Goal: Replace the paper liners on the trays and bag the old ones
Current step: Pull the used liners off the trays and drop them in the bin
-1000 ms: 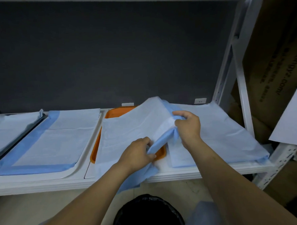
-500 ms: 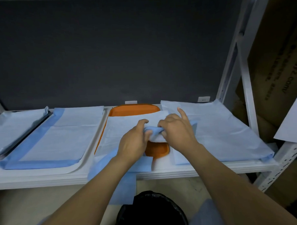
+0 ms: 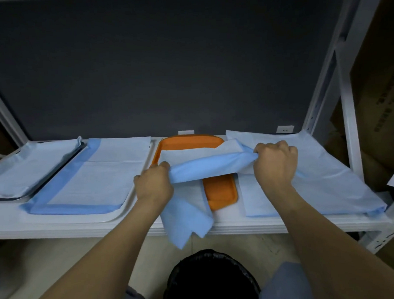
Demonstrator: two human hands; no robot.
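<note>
Pulled apart, left hand (image 3: 153,183) and right hand (image 3: 274,163) stretch liner (image 3: 210,165) crosswise.

Forearms (image 3: 101,262) bare full length — grey-blue trousers (image 3: 285,283) covering both knees.

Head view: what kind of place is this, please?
Probably a storeroom or supply area: white metal shelving holding trays, such as the orange tray with its paper liner, cardboard boxes beside the rack, and a black bag on the floor.

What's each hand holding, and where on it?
Both grip one blue paper liner, bunched above the orange tray: left hand at its left end, right hand at its right end.
</note>
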